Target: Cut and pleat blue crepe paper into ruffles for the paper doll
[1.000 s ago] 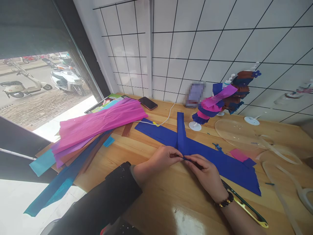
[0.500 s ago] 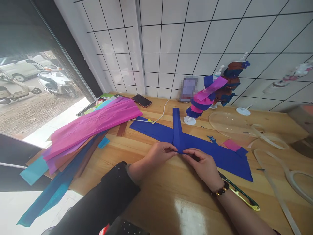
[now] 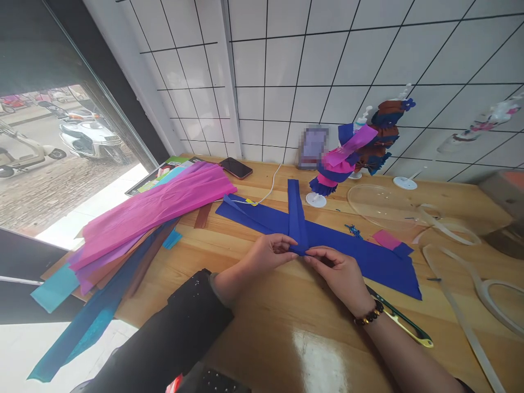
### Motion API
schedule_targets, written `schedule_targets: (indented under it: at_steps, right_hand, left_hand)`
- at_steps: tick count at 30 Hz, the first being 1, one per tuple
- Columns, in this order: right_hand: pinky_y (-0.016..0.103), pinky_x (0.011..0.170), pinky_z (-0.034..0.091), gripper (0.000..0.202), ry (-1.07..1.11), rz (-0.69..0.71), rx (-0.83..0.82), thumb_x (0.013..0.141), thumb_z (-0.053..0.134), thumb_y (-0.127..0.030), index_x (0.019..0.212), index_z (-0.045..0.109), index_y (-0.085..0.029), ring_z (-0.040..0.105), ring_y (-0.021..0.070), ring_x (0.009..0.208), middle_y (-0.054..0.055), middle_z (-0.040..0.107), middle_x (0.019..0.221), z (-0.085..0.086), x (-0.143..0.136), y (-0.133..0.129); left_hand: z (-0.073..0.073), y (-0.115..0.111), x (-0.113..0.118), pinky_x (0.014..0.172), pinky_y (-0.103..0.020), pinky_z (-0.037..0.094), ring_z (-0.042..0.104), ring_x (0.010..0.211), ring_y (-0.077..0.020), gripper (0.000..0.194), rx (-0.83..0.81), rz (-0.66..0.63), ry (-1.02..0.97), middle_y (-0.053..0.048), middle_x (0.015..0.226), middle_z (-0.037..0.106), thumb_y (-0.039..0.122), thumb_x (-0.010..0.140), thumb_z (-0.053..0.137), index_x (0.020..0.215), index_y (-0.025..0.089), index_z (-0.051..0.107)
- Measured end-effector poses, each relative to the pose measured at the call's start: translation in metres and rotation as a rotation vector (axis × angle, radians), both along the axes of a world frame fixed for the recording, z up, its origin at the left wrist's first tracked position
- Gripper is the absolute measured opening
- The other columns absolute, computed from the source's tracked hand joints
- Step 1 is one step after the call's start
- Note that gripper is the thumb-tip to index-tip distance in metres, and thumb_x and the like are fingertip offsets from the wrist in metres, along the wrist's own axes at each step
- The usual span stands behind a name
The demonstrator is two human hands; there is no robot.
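Note:
A narrow folded strip of blue crepe paper [image 3: 295, 213] stands out from me across a wider blue sheet [image 3: 364, 257] lying flat on the table. Its near end is pinched from both sides. My left hand [image 3: 272, 252] holds the left corner between thumb and fingers. On the other corner, my right hand [image 3: 336, 273] has thumb and forefinger closed, with a beaded bracelet at its wrist. The fingertips almost meet. Under the right wrist lies a green and yellow tool with a long slim body [image 3: 403, 316], partly hidden.
Pink paper [image 3: 159, 199] tops a pile of coloured sheets at the left, some overhanging the edge. Behind are a phone [image 3: 236, 168], a white cable [image 3: 274, 183] and dressed paper figures [image 3: 341, 161] on stands. White tape rolls [image 3: 503, 305] and a clear disc [image 3: 374, 204] lie right.
Both hands keep their pinch at the near end of the blue strip, with only slight finger movement. A fold at the left of the wide blue sheet now shows raised. The view shifted a little.

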State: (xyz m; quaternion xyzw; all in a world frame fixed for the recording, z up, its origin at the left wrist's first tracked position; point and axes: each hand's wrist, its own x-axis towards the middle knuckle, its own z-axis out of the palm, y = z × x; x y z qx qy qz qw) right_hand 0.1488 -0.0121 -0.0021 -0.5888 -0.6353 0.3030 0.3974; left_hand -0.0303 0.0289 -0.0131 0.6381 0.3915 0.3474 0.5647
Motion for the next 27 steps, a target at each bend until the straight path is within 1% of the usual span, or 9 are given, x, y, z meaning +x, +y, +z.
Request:
schedule_targets:
  at_steps: [3,5,10,14,17,23,27]
  right_hand:
    - [0.029,0.066,0.048,0.021,0.02,0.0,-0.004,0.069,0.061,-0.038,0.075,0.068,-0.02,0.061,0.0185,0.075,0.005,0.069,0.083,0.001,-0.0005,-0.0003]
    - [0.028,0.063,0.048,0.022,0.035,-0.01,-0.021,0.068,0.062,-0.039,0.075,0.068,-0.019,0.061,0.0181,0.072,0.005,0.069,0.081,0.0017,-0.0005,-0.0002]
    - [0.027,0.055,0.048,0.025,0.124,-0.023,-0.085,0.065,0.064,-0.041,0.074,0.068,-0.018,0.06,0.0163,0.064,0.006,0.069,0.079,0.0009,0.0006,0.0013]
    - [0.026,0.053,0.047,0.023,0.182,-0.056,-0.119,0.061,0.067,-0.039,0.072,0.069,-0.018,0.059,0.0156,0.064,0.006,0.069,0.082,0.0003,0.0015,0.0021]
    - [0.025,0.053,0.046,0.023,0.233,-0.074,-0.169,0.059,0.069,-0.037,0.071,0.069,-0.018,0.058,0.0148,0.062,0.005,0.068,0.078,0.0015,0.0009,0.0019]
    - [0.024,0.051,0.045,0.023,0.285,-0.075,-0.221,0.058,0.069,-0.036,0.071,0.068,-0.017,0.057,0.014,0.059,0.004,0.067,0.071,0.0035,-0.0009,0.0019]
    - [0.024,0.051,0.044,0.023,0.305,-0.066,-0.234,0.058,0.069,-0.036,0.071,0.067,-0.017,0.056,0.0139,0.059,0.004,0.066,0.067,0.0031,-0.0004,0.0021]
  left_hand:
    - [-0.001,-0.0002,0.0001,0.063,-0.021,0.045,0.057,0.065,-0.0098,0.028,-0.022,-0.009,-0.018,-0.003,0.071,0.063,0.033,0.067,0.064,0.085,0.012,0.064]
    - [0.0001,-0.001,0.0001,0.062,-0.021,0.045,0.057,0.064,-0.0102,0.027,-0.037,0.009,-0.019,-0.003,0.07,0.064,0.035,0.066,0.065,0.08,0.012,0.064]
    - [0.0056,-0.0031,0.0,0.057,-0.021,0.045,0.058,0.06,-0.0109,0.03,-0.064,0.053,0.005,-0.003,0.067,0.065,0.038,0.063,0.066,0.077,0.012,0.065]
    - [0.0065,-0.0034,0.0004,0.059,-0.022,0.046,0.059,0.063,-0.0121,0.03,-0.051,0.072,-0.001,-0.004,0.07,0.067,0.038,0.062,0.067,0.076,0.012,0.066]
    - [0.0044,-0.0029,0.0006,0.06,-0.021,0.046,0.059,0.065,-0.0125,0.03,-0.037,0.084,-0.015,-0.005,0.073,0.067,0.038,0.062,0.068,0.075,0.012,0.067]
    - [0.0031,-0.0034,0.0005,0.057,-0.021,0.044,0.057,0.06,-0.0109,0.03,-0.072,0.071,-0.034,-0.004,0.067,0.065,0.038,0.062,0.068,0.076,0.012,0.066]
    - [0.0036,-0.0032,0.0015,0.058,-0.02,0.042,0.054,0.06,-0.0084,0.031,-0.066,0.059,-0.075,-0.001,0.067,0.061,0.035,0.062,0.068,0.083,0.013,0.066]
